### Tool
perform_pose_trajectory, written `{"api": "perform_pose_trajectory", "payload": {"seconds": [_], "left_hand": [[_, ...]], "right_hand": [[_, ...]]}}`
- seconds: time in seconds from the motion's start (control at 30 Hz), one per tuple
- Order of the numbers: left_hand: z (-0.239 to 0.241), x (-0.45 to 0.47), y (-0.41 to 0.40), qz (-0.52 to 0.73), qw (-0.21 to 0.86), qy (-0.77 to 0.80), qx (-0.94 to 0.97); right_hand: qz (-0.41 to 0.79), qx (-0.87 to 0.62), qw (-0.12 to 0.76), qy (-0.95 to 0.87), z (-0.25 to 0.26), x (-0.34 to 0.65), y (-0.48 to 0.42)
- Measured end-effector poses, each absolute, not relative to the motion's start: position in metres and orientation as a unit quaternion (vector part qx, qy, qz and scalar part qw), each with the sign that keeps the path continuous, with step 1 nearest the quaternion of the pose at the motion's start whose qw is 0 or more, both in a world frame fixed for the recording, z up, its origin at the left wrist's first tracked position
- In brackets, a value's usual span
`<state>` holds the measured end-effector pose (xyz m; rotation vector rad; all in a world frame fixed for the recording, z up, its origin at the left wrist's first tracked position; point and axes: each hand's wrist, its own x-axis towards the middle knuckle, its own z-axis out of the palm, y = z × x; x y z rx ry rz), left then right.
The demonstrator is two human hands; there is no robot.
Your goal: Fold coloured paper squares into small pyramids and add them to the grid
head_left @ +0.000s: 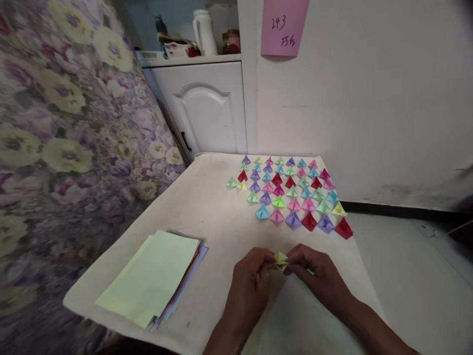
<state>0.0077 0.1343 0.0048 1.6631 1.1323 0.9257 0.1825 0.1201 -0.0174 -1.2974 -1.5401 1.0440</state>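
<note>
A pale table (207, 197); folded paper shapes (290, 182) in far rows, seemingly for elbow room; a paper stack (151, 276) at left; left hand (253, 281) and right hand (321, 276) pinch a yellow folded piece (281, 261) above the near side, apparently steadying it.

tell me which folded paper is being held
The pale yellow one, pinched between left grip and right grip; the others sit on the table.
</note>
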Motion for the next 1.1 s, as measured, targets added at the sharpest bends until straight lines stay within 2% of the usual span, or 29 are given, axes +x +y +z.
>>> {"api": "perform_pose_trajectory", "payload": {"seconds": [0.37, 0.53, 0.67, 0.87, 1.1], "left_hand": [[0.006, 0.012, 0.134, 0.386, 0.568, 0.410, 0.601], [0.012, 0.010, 0.136, 0.363, 0.560, 0.418, 0.616], [0.013, 0.008, 0.139, 0.345, 0.597, 0.445, 0.571], [-0.001, 0.011, 0.141, 0.326, 0.538, 0.516, 0.581], [-0.002, 0.012, 0.141, 0.301, 0.581, 0.499, 0.568]], "right_hand": [[0.531, -0.489, 0.460, -0.517, -0.011, 0.185, 0.121], [0.526, -0.495, 0.450, -0.525, -0.013, 0.185, 0.122], [0.509, -0.511, 0.431, -0.542, -0.015, 0.183, 0.121], [0.495, -0.525, 0.410, -0.558, -0.020, 0.179, 0.119], [0.509, -0.520, 0.413, -0.547, -0.026, 0.177, 0.120]]}}
